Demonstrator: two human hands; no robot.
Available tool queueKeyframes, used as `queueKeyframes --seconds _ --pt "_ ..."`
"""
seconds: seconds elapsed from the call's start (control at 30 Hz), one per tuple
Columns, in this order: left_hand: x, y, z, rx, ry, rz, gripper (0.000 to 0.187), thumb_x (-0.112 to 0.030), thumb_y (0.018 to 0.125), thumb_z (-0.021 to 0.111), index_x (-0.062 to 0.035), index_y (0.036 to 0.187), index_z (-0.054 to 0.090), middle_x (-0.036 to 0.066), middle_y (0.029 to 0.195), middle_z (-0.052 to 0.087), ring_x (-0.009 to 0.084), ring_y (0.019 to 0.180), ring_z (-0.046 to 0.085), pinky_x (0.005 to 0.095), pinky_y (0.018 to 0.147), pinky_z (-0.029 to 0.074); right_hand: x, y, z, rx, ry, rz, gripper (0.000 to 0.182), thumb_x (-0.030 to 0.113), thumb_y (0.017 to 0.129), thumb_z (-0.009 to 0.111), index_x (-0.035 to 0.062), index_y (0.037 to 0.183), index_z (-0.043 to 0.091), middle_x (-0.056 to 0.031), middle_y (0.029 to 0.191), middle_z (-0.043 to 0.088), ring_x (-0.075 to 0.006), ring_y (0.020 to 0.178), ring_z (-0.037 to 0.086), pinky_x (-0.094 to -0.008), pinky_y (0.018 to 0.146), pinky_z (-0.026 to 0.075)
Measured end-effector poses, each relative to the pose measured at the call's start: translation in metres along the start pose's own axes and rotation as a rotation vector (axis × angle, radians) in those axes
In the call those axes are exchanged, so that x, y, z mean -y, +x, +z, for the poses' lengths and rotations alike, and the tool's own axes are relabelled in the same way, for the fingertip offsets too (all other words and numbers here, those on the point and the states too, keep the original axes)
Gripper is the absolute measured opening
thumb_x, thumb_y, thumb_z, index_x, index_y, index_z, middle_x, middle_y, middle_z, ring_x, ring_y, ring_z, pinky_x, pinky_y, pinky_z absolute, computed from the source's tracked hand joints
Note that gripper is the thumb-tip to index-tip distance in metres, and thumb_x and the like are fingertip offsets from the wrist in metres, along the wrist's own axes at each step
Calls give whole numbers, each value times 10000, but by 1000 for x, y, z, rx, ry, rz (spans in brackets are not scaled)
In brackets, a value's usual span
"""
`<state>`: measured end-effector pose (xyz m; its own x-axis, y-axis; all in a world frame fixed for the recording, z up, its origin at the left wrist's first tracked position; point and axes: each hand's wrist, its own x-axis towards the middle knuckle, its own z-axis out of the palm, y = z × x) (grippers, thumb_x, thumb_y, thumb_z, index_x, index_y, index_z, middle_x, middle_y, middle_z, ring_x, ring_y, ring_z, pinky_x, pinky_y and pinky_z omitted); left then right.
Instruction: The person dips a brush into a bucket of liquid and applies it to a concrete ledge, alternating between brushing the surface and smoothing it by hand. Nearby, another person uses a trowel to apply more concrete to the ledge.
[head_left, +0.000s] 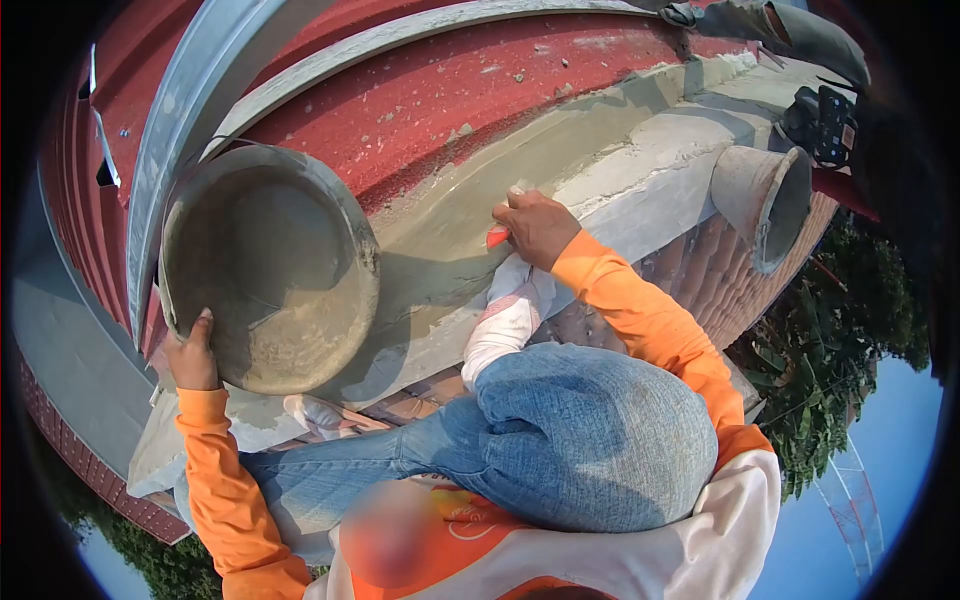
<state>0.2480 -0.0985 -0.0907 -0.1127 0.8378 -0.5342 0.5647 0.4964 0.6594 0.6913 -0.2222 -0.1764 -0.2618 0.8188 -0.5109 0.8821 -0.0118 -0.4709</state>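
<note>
Head view — hands (190,355) gripping pan (268,280), trowel (497,237)

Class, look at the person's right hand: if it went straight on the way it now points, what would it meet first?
Probably the wet grey mortar strip; the right hand already sits right at its edge, though depth is unclear.

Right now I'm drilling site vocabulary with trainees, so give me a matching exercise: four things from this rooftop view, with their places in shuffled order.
Things:
1. mortar pan
2. red-handled tool
3. bucket
4. wet mortar

Places:
a. spread along the ledge beside the red roof
b. lying on its side at the ledge's far end
c. rim held by the left hand
d. gripped in the right hand

Pairs: 1-c; 2-d; 3-b; 4-a
</note>
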Motion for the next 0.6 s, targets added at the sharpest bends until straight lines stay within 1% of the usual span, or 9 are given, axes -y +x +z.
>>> queueKeyframes --seconds 0.07,0.17,0.23,0.3,0.33,0.43,0.5,0.53,0.6 --pt "2 1 0 28 -36 3 311 -56 791 558 62 1077 527 93 1009 595 173 900 557 268 828 409 25 2 0 38 60 -140 197 119 725 569 70 907 512 -147 923 520 -326 896 534 -408 749 457" --pt "-9 -2 7 18 -119 -9 318 -59 790 560 62 1083 525 97 1028 587 177 909 553 276 834 406 19 9 -3 -137 362 -458 171 148 749 582 72 896 541 -139 892 546 -277 866 549 -366 741 453" --pt "-7 -2 6 19 -91 9 316 -56 790 558 59 1083 526 97 1035 584 177 910 553 276 836 405 -34 23 -28 189 1015 93 128 163 822 574 35 822 565 -46 698 544 -113 650 521 -254 605 435" --pt "-4 -1 4 18 -65 21 314 -53 790 556 56 1083 527 98 1042 581 176 911 552 276 838 404 -103 22 -31 110 1204 263 96 125 825 555 30 813 562 -14 702 529 -89 605 497 -247 554 435" --pt "-5 -1 5 12 -68 16 308 -51 790 555 54 1079 531 97 1034 585 177 908 552 277 837 404 -131 17 -38 17 1148 385 96 118 791 578 28 821 565 -5 685 519 -85 607 491 -256 547 435" --pt "-13 -5 8 -10 -47 -14 296 -48 790 552 50 1069 539 95 1016 592 176 901 554 276 832 405 -171 14 -61 -89 773 356 91 90 736 581 22 786 548 -48 662 535 -149 595 513 -277 551 436" --pt "-12 -5 8 -22 -16 -38 291 -48 790 552 49 1064 542 94 1007 596 175 896 555 275 827 407 -182 16 -54 -140 59 200 95 63 724 585 35 762 502 -81 710 540 -206 619 536 -294 573 446" --pt "-8 -3 6 -8 -25 -30 289 -49 791 551 50 1062 544 93 1001 598 174 892 556 273 822 408 -171 21 -44 -115 53 177 104 58 698 576 32 739 484 -126 719 525 -284 638 535 -337 584 445" --pt "-7 -4 5 5 -34 -27 287 -50 791 551 50 1060 545 92 995 601 172 887 557 270 818 409 -114 24 -25 -67 -160 222 95 81 698 583 48 734 502 -124 737 528 -296 735 548 -365 646 434"
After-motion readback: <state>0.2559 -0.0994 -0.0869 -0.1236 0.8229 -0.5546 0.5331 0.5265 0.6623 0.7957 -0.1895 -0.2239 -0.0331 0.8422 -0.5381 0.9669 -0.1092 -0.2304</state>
